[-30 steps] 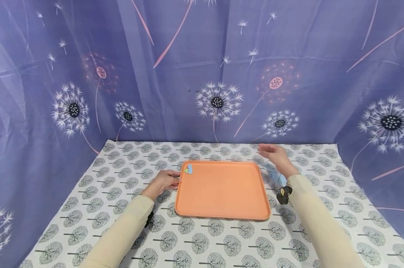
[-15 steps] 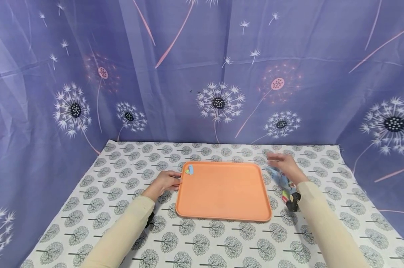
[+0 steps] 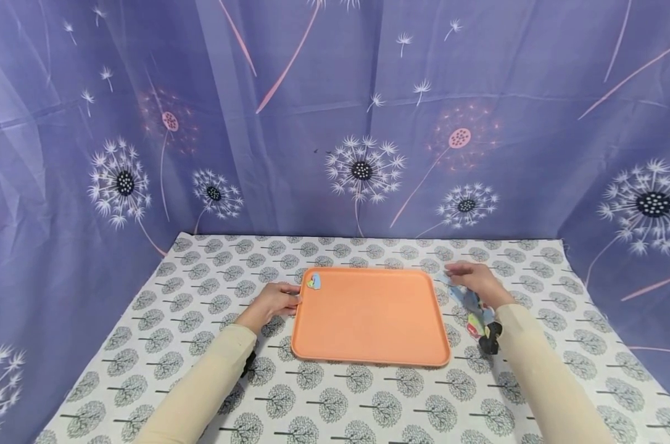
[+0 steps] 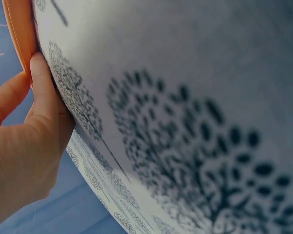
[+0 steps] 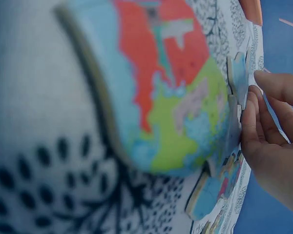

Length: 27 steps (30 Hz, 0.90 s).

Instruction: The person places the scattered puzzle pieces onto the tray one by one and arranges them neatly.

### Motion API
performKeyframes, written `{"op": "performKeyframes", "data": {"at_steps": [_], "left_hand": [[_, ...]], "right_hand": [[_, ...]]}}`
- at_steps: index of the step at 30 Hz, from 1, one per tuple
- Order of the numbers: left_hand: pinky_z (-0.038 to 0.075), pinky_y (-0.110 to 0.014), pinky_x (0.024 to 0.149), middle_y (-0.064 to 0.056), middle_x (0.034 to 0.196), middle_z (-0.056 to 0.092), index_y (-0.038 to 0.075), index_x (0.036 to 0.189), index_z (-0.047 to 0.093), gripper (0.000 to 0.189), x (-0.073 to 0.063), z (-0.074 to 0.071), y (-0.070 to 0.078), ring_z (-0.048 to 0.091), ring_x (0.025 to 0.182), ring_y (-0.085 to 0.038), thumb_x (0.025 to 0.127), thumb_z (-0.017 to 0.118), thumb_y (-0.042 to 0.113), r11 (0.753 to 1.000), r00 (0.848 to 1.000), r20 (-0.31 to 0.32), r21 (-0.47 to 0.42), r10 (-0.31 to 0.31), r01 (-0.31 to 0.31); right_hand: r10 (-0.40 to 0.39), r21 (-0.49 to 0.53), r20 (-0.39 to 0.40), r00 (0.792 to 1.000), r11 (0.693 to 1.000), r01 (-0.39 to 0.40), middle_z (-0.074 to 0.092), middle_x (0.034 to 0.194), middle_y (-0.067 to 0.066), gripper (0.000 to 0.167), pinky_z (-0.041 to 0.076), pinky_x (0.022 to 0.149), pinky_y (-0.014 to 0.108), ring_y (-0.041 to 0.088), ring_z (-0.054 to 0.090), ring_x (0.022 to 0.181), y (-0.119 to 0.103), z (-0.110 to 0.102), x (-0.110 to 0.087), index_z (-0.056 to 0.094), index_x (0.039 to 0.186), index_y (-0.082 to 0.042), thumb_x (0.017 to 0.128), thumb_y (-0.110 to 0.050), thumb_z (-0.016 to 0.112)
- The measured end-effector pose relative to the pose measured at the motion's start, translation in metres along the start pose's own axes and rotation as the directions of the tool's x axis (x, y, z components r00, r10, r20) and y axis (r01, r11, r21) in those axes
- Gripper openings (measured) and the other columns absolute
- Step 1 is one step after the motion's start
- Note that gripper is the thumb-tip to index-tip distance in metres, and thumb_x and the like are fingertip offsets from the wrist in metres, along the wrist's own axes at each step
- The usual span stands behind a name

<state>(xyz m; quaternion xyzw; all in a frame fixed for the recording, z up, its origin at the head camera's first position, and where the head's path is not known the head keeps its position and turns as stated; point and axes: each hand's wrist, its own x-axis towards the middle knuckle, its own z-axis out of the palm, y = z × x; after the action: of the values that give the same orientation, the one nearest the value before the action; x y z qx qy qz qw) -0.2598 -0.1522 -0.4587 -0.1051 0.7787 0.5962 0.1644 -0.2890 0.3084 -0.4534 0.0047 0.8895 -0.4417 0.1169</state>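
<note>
An orange tray [image 3: 371, 317] lies in the middle of the table, and one small blue and yellow-green puzzle piece [image 3: 314, 282] sits in its far left corner. At the tray's left side, my left hand [image 3: 272, 300] pinches the rim [image 4: 22, 34] between thumb and fingers. My right hand [image 3: 477, 283] is low over several loose puzzle pieces [image 3: 464, 300] right of the tray, its fingers loosely bent and its thumb right by a blue piece [image 5: 239, 78]. A large red, green and blue piece [image 5: 185, 117] fills much of the right wrist view. The hand partly hides the pile.
A white cloth [image 3: 335, 407] printed with grey trees covers the table. Behind and at both sides hangs a purple curtain [image 3: 290, 166] with dandelion prints. A dark wrist camera [image 3: 489, 339] hangs under the right wrist, close to the loose pieces.
My right hand has come down and toward me, from beyond the tray's far right corner to just over the loose pieces; more of them show now. Left hand and tray stay put.
</note>
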Motion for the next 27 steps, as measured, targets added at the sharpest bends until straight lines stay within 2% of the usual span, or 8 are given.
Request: {"op": "performKeyframes", "data": {"at_steps": [1,3,6,8,10,12,18,27], "left_hand": [[0.062,-0.026,0.071,-0.025,0.114,0.062,-0.005,0.126,0.059,0.04,-0.0002,0.0,0.0001,0.066,0.068,-0.014,0.087,0.067,-0.003,1.0,1.0,0.0,0.003,-0.003,0.003],[0.062,-0.026,0.071,-0.025,0.117,0.061,-0.004,0.127,0.058,0.04,-0.0001,0.0001,-0.0002,0.066,0.069,-0.014,0.087,0.066,-0.002,1.0,1.0,0.001,0.011,-0.005,0.005],[0.062,-0.027,0.071,-0.025,0.114,0.062,-0.005,0.127,0.058,0.04,0.0011,0.0003,-0.0005,0.066,0.068,-0.014,0.087,0.066,-0.002,1.0,1.0,0.004,0.01,-0.001,0.001],[0.062,-0.027,0.071,-0.024,0.11,0.063,-0.004,0.126,0.059,0.04,0.0015,0.0002,-0.0004,0.066,0.068,-0.013,0.087,0.067,-0.002,1.0,1.0,0.003,0.011,0.002,-0.002],[0.062,-0.027,0.07,-0.023,0.107,0.064,-0.005,0.126,0.059,0.04,0.0016,0.0,0.0,0.066,0.067,-0.013,0.087,0.067,-0.003,1.0,1.0,0.003,0.009,0.005,-0.005],[0.062,-0.027,0.07,-0.023,0.105,0.064,-0.005,0.126,0.059,0.04,0.0017,-0.0001,0.0,0.065,0.066,-0.013,0.086,0.067,-0.003,1.0,1.0,0.002,0.004,0.006,-0.006],[0.062,-0.027,0.069,-0.023,0.101,0.065,-0.006,0.125,0.058,0.041,0.0022,-0.0008,-0.0003,0.065,0.064,-0.013,0.085,0.067,-0.004,1.0,1.0,0.005,-0.017,0.005,-0.004],[0.062,-0.027,0.07,-0.024,0.106,0.064,-0.007,0.126,0.058,0.041,0.0006,-0.0003,-0.0001,0.066,0.066,-0.014,0.086,0.067,-0.004,1.0,1.0,0.011,-0.01,0.008,-0.008]], "right_hand": [[0.002,0.001,0.003,1.0,1.0,-0.002,0.049,0.14,0.018,0.051,0.057,0.073,0.042,0.028,0.062,0.087,0.001,0.0002,0.0,0.046,0.141,-0.007,0.094,-0.019,0.06],[-0.002,0.008,0.006,1.0,1.0,0.002,0.048,0.141,0.019,0.05,0.054,0.086,0.05,0.036,0.059,0.105,0.003,0.0007,0.0004,0.046,0.141,-0.006,0.094,-0.018,0.06],[-0.017,0.012,0.008,1.0,1.0,0.016,0.047,0.141,0.022,0.05,0.042,0.102,0.059,0.043,0.045,0.125,0.0053,0.0014,0.0014,0.046,0.141,-0.005,0.094,-0.016,0.059],[-0.018,0.02,0.012,1.0,1.0,0.018,0.046,0.142,0.023,0.05,0.039,0.105,0.06,0.044,0.043,0.127,0.0062,0.0016,0.0023,0.045,0.141,-0.004,0.094,-0.015,0.059],[-0.015,0.017,0.02,1.0,1.0,0.015,0.044,0.142,0.024,0.051,0.046,0.1,0.054,0.043,0.045,0.125,0.0058,0.0016,0.0023,0.045,0.142,-0.004,0.094,-0.015,0.059],[-0.003,0.014,0.031,1.0,1.0,0.003,0.043,0.142,0.025,0.051,0.046,0.1,0.054,0.043,0.044,0.126,0.0053,0.0014,0.0031,0.045,0.142,-0.004,0.094,-0.015,0.059],[-0.004,-0.023,0.05,0.999,1.0,0.005,0.042,0.142,0.028,0.05,0.041,0.102,0.061,0.045,0.043,0.126,0.0044,0.0011,0.0053,0.048,0.14,-0.004,0.093,-0.014,0.061],[-0.027,-0.022,0.044,0.999,0.999,0.028,0.047,0.134,0.028,0.046,0.039,0.104,0.061,0.042,0.045,0.122,0.001,0.0024,0.0062,0.049,0.137,0.001,0.092,-0.005,0.059]]}}
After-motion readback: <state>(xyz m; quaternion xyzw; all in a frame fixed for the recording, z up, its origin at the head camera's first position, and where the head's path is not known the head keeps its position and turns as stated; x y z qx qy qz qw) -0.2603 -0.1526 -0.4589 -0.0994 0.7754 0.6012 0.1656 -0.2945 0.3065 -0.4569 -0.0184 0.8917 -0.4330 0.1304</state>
